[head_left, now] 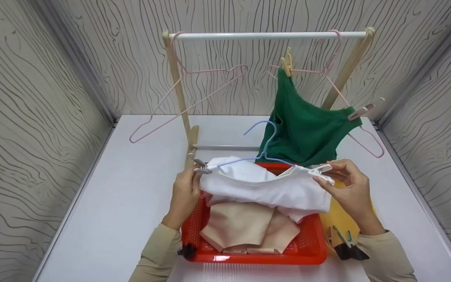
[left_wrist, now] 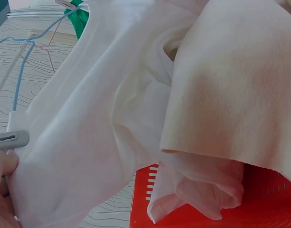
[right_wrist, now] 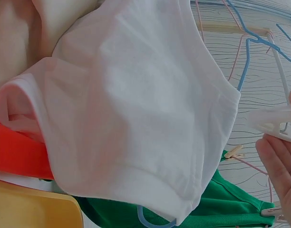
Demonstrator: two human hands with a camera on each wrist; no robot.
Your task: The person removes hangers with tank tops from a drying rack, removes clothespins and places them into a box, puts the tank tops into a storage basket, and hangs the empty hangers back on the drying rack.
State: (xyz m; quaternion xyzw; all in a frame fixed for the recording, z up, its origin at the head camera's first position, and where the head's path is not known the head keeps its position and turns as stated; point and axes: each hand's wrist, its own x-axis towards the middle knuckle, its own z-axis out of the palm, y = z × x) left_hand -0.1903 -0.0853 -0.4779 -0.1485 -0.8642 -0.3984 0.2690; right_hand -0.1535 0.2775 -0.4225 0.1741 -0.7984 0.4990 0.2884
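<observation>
A white sleeveless top (head_left: 260, 192) with a blue hanger (head_left: 274, 133) in its neckline spreads between my two hands. My left hand (head_left: 185, 194) grips its left shoulder edge, right beside a grey clothespin (left_wrist: 12, 139) clamped there. With thumb and fingers, my right hand (head_left: 350, 192) pinches a white clothespin (head_left: 320, 170) near the right shoulder. In the right wrist view, a small space shows between that clothespin (right_wrist: 274, 122) and the shoulder corner. Below the top, folded beige cloth (head_left: 241, 225) lies in a red basket (head_left: 319, 250).
Behind stands a rack with a white rail (head_left: 268, 36). From it hang a bare pink hanger (head_left: 159, 124) and another with a green top (head_left: 307, 121) held by clothespins. A yellow container (head_left: 343, 213) with clothespins (head_left: 343, 237) is right of the basket.
</observation>
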